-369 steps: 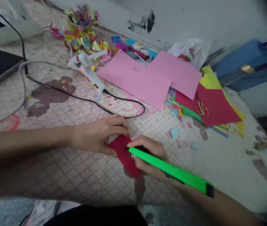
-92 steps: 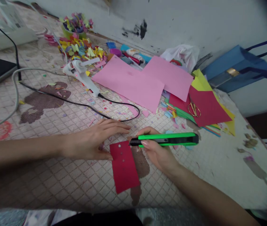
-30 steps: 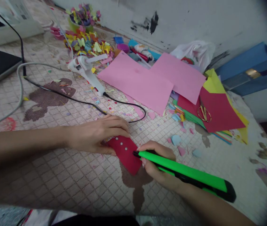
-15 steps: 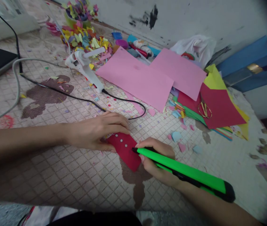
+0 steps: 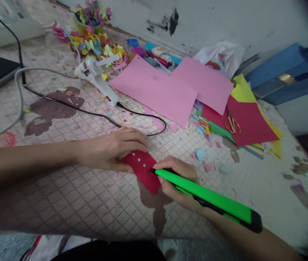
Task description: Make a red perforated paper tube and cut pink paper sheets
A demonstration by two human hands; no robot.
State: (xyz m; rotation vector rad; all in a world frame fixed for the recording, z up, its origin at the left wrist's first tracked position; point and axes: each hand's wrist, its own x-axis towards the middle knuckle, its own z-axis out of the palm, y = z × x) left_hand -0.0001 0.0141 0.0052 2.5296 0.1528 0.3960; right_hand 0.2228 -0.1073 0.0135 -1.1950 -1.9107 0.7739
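Observation:
A small red strip of craft sheet (image 5: 150, 181) lies on the quilted cloth, with a short row of pale dots on it; I cannot tell whether they are holes or spots. My left hand (image 5: 116, 148) holds down its left end, thumb at the near side and fingers along the far side. In my right hand (image 5: 178, 177) is a thick green and black pen-shaped tool (image 5: 205, 194), its fingers wrapped near the front. The tool's dark tip meets the strip just past the last dot. Its exact kind is unclear.
A white glue gun (image 5: 96, 81) stands with its black cord behind my left hand. Pink sheets (image 5: 154, 90) and a red sheet (image 5: 254, 121) with gold scissors (image 5: 232, 125) lie beyond. Butterfly cutouts (image 5: 94, 43), paper scraps and a blue bag (image 5: 284, 78) are farther back.
The view has shifted slightly. The tool tip stays at about the same spot on the strip, and both hands keep their hold.

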